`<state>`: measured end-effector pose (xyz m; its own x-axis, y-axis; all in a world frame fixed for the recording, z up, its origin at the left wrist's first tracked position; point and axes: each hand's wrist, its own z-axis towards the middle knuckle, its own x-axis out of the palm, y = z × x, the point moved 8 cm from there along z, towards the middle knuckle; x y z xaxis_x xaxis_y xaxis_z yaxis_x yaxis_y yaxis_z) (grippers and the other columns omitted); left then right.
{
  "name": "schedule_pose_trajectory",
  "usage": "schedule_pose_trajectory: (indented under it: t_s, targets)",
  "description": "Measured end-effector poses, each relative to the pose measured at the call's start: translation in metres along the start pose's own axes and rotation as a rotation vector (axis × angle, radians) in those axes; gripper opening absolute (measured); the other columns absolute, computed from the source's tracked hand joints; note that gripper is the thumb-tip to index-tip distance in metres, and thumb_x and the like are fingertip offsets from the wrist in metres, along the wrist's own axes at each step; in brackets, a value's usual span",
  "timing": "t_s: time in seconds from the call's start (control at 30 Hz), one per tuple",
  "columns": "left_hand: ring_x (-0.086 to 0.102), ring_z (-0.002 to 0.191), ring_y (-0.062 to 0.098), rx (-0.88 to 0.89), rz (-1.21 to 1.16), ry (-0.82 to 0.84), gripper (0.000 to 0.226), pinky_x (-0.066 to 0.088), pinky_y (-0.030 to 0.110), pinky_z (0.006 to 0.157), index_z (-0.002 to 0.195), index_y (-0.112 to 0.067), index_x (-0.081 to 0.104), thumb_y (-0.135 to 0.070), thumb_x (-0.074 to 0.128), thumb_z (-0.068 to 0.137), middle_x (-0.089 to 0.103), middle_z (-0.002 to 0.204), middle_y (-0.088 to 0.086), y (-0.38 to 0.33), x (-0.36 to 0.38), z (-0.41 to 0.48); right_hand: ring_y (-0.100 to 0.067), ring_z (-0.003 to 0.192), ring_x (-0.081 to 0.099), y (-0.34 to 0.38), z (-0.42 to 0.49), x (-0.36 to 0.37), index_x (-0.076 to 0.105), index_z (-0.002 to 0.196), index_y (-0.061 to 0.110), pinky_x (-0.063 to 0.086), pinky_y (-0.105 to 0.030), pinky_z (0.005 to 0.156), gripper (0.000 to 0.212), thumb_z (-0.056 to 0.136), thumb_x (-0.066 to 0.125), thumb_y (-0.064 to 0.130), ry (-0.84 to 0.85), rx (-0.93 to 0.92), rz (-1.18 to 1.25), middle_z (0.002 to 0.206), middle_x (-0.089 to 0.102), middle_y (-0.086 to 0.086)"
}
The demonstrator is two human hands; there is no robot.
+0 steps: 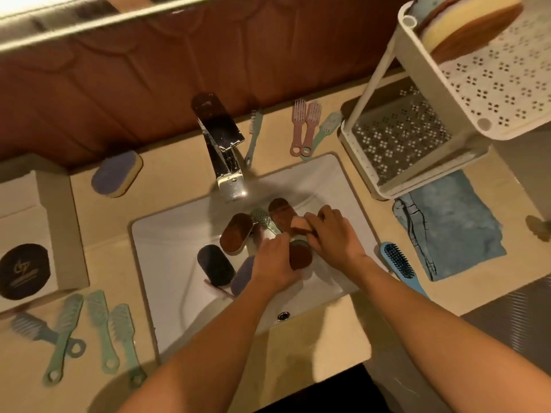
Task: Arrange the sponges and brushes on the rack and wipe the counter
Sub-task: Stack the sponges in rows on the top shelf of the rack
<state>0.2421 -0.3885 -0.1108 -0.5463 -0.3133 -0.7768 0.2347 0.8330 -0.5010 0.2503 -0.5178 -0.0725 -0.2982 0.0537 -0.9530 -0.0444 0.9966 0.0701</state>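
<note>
Nearest, a group of green brushes (98, 332) lies on the counter (313, 338) at the lower left, not yet racked.

Beyond them, both hands work inside the sink (167, 234), which holds several loose sponges. The step in hand is judged to be sponge retrieval.

- The right hand (334, 236) has its fingers curled round a pale-edged sponge (299, 224).
- The left hand (272, 263) touches a brown sponge (301, 257) with its fingers bent downward. Whether they close on it cannot be told.

Procedure: grip each sponge across its short sides, lift it straight up and let it drain over the basin before carrying it. A wet sponge will likely compress and drip, so a firm but light hold is advised.

Right of the sink, a blue brush (398, 260) lies just beside a blue cloth (456, 228), which is judged suitable for the wipe.

Farther back stand the faucet (223, 144), two pink brushes (305, 126) and a purple sponge (116, 174).

Farthest right, the rack (384, 70) carries stacked sponges (465, 28) on its upper tier. The lower tier shows nothing on it.
</note>
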Motion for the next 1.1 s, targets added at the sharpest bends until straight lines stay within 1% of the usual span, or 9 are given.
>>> schedule_pose_trajectory:
  t_s: [0.1, 0.2, 0.27, 0.43, 0.57, 0.73, 0.87, 0.93, 1.1]
  targets:
    - [0.059, 0.082, 0.015, 0.007, -0.115, -0.024, 0.055, 0.055, 0.037, 0.073, 0.111, -0.029, 0.038, -0.047, 0.075, 0.075, 0.056, 0.102, -0.004, -0.015, -0.029, -0.006, -0.026, 0.089, 0.059, -0.006, -0.011, -0.036, 0.051, 0.127, 0.021, 0.054, -0.036, 0.073, 0.037, 0.095, 0.054, 0.04, -0.073, 0.061, 0.2, 0.112, 0.051, -0.008]
    - [0.061, 0.089, 0.006, 0.014, -0.272, -0.082, 0.065, 0.055, 0.03, 0.074, 0.122, -0.033, 0.034, -0.043, 0.078, 0.075, 0.054, 0.108, -0.012, -0.02, -0.049, -0.006, -0.025, 0.092, 0.058, -0.007, -0.015, -0.05, 0.054, 0.125, 0.018, 0.052, -0.033, 0.075, 0.035, 0.093, 0.062, 0.029, -0.085, 0.065, 0.371, 0.112, 0.049, -0.006]
    - [0.057, 0.094, 0.003, -0.003, -0.316, -0.13, 0.063, 0.052, 0.024, 0.079, 0.118, -0.035, 0.034, -0.031, 0.082, 0.077, 0.053, 0.11, -0.013, -0.033, -0.073, -0.015, -0.024, 0.093, 0.057, -0.008, -0.02, -0.077, 0.055, 0.123, 0.018, 0.052, -0.033, 0.078, 0.034, 0.091, 0.065, 0.024, -0.138, -0.013, 0.365, 0.111, 0.048, -0.004]
    - [0.052, 0.101, 0.012, -0.103, -0.351, -0.193, 0.042, 0.04, 0.012, 0.074, 0.119, -0.025, 0.046, -0.017, 0.072, 0.087, 0.048, 0.119, -0.002, -0.044, -0.107, -0.021, -0.026, 0.117, 0.05, -0.018, -0.022, -0.122, 0.04, 0.144, 0.02, 0.047, -0.042, 0.095, 0.053, 0.097, 0.06, 0.035, -0.166, -0.05, 0.429, 0.131, 0.044, -0.006]
    - [0.049, 0.113, 0.013, -0.16, -0.395, -0.303, 0.04, 0.044, 0.031, 0.104, 0.118, -0.03, 0.049, -0.012, 0.069, 0.089, 0.044, 0.12, -0.008, -0.063, -0.139, -0.028, -0.021, 0.113, 0.052, -0.021, -0.036, -0.17, 0.042, 0.134, 0.02, 0.05, -0.039, 0.087, 0.045, 0.096, 0.063, 0.034, -0.296, -0.159, 0.495, 0.126, 0.048, -0.002]
    - [0.054, 0.109, 0.011, -0.106, -0.438, -0.442, 0.039, 0.048, 0.03, 0.095, 0.115, -0.03, 0.057, -0.013, 0.075, 0.085, 0.054, 0.116, -0.008, -0.093, -0.184, -0.037, -0.017, 0.105, 0.051, -0.028, -0.049, -0.223, 0.048, 0.125, 0.021, 0.047, -0.035, 0.081, 0.034, 0.097, 0.06, 0.036, -0.446, -0.286, 0.524, 0.116, 0.047, 0.003]
    - [0.053, 0.105, 0.01, -0.101, -0.374, -0.536, 0.041, 0.038, 0.021, 0.087, 0.12, -0.024, 0.06, -0.015, 0.078, 0.084, 0.056, 0.113, -0.008, -0.115, -0.22, -0.04, -0.017, 0.103, 0.055, -0.032, -0.061, -0.264, 0.05, 0.129, 0.022, 0.051, -0.036, 0.081, 0.036, 0.098, 0.059, 0.037, -0.559, -0.386, 0.466, 0.115, 0.051, 0.002]
    - [0.054, 0.105, 0.011, -0.099, -0.357, -0.586, 0.044, 0.04, 0.024, 0.089, 0.124, -0.022, 0.062, -0.018, 0.079, 0.084, 0.058, 0.113, -0.007, -0.123, -0.232, -0.042, -0.017, 0.1, 0.056, -0.036, -0.066, -0.28, 0.05, 0.13, 0.021, 0.053, -0.038, 0.078, 0.037, 0.098, 0.058, 0.038, -0.609, -0.411, 0.438, 0.114, 0.053, 0.002]
    - [0.054, 0.106, 0.011, 0.004, -0.392, -0.676, 0.046, 0.046, 0.029, 0.094, 0.128, -0.023, 0.06, -0.023, 0.077, 0.086, 0.058, 0.112, -0.007, -0.163, -0.255, -0.043, -0.013, 0.104, 0.056, -0.061, -0.081, -0.326, 0.046, 0.137, 0.021, 0.053, -0.027, 0.081, 0.042, 0.1, 0.053, 0.04, -0.741, -0.414, 0.388, 0.122, 0.054, 0.003]
